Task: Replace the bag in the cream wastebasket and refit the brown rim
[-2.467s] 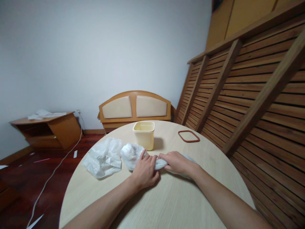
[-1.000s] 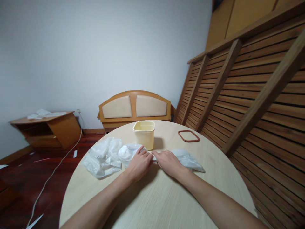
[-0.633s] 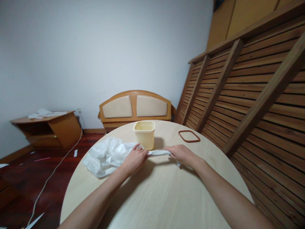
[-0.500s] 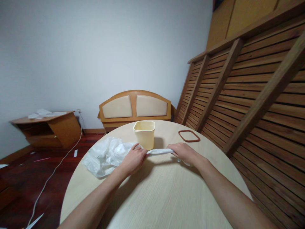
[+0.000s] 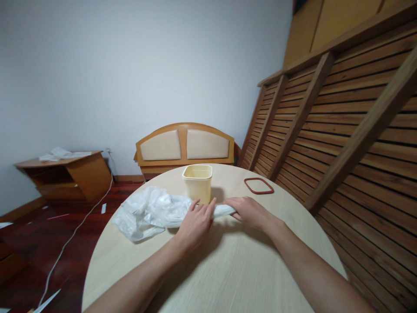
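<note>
Saw right grip (image 5: 250,211) clenched on the narrow part of a twisted white bag (image 5: 222,211); saw left grip (image 5: 196,222) laid over the same bag, with fingers somewhat spread; could not tell from above whether closed beneath; found the bag on or just above the round worktop (image 5: 247,269), with a short stretch visible between both grips and the rest bulging out left of the left grip; noted a loose crumpled bag (image 5: 138,217) farther left, meeting that bulge.

Judged a slip the likeliest trouble, owing to thin, slick-looking plastic and the left grip's spread fingers; reckoned untwisting possible too, from any easing of the right grip; also feared toppling the yellow tub (image 5: 199,189), upright just beyond the left grip, through a knock from knuckles or bag; suspected tearing from too hard a pull.

Counted two grips; apparently two bags, with edges hard to part; one tub; one brown frame (image 5: 264,192), flat beyond the right grip; one worktop; one headboard (image 5: 184,145), well beyond both grips, bearing two padded panels (image 5: 160,145).
</note>
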Demonstrator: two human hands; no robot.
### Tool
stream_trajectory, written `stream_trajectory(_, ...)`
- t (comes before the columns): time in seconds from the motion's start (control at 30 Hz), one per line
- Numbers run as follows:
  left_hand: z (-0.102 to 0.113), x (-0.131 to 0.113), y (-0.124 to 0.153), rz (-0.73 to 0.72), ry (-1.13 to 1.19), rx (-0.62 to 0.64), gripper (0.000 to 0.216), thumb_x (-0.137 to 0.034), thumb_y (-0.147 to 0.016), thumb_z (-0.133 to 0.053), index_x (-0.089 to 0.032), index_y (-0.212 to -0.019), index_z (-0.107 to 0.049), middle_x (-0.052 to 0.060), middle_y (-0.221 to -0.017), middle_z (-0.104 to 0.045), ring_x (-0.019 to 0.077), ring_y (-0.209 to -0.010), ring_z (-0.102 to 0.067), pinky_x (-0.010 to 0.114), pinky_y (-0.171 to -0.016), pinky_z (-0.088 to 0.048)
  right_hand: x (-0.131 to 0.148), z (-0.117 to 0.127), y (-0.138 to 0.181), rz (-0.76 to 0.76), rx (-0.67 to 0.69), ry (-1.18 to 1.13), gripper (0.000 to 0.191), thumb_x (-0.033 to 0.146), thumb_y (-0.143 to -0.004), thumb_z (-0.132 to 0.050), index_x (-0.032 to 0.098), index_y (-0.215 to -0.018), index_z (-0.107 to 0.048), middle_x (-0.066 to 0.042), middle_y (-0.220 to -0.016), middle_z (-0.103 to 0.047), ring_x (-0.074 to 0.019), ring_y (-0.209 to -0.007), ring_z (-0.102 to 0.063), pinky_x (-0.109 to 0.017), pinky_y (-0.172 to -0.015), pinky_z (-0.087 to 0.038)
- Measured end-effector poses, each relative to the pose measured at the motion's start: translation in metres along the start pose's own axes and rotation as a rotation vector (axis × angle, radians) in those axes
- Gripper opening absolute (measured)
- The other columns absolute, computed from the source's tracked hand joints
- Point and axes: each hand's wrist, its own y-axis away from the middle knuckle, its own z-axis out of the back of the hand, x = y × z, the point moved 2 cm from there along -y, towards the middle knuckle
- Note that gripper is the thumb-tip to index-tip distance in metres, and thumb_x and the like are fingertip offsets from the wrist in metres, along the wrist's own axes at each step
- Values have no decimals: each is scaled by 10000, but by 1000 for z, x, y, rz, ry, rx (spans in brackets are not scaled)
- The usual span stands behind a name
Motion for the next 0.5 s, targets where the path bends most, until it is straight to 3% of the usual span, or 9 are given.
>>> stream_trajectory(0.1, 0, 4, -1, 10, 55, 94, 316, -57, -923, -421, -153, -1189, -562, 98, -1069, -712, 248, -1015, -652, 421, -996, -430, 5, 1, 2, 33, -9, -3, 161, 136, -860, -601, 211, -982, -675, -49, -945, -733, -194, -828, -658, -266, -685, -363)
stream_trajectory(0.27, 12, 7, 0, 81, 141, 175, 133, -147, -916, -448, -173, -860, -566, 59, -772, -669, 213, -720, -612, 339, -770, -429, -8, 1, 5, 8, 8, -15, 69, 174, -881, -636, 213, -896, -690, -37, -844, -738, -178, -746, -647, -257, -637, -335)
stream_trajectory(0.37, 19, 10, 1, 138, 259, 157, 237, -303, -955, -456, -188, -761, -529, 26, -659, -586, 186, -633, -542, 300, -651, -360, -19, 0, 6, 17, -13, -77, 63, 167, -890, -633, 203, -890, -685, -38, -845, -738, -172, -753, -650, -250, -642, -353)
stream_trajectory(0.5, 19, 17, -1, 155, 532, 144, 412, -444, -1018, -334, -190, -741, -502, -5, -632, -523, 152, -597, -482, 282, -610, -305, -25, -3, 4, 59, -45, -160, 69, 212, -921, -612, 196, -958, -668, -40, -887, -733, -172, -788, -662, -249, -677, -397)
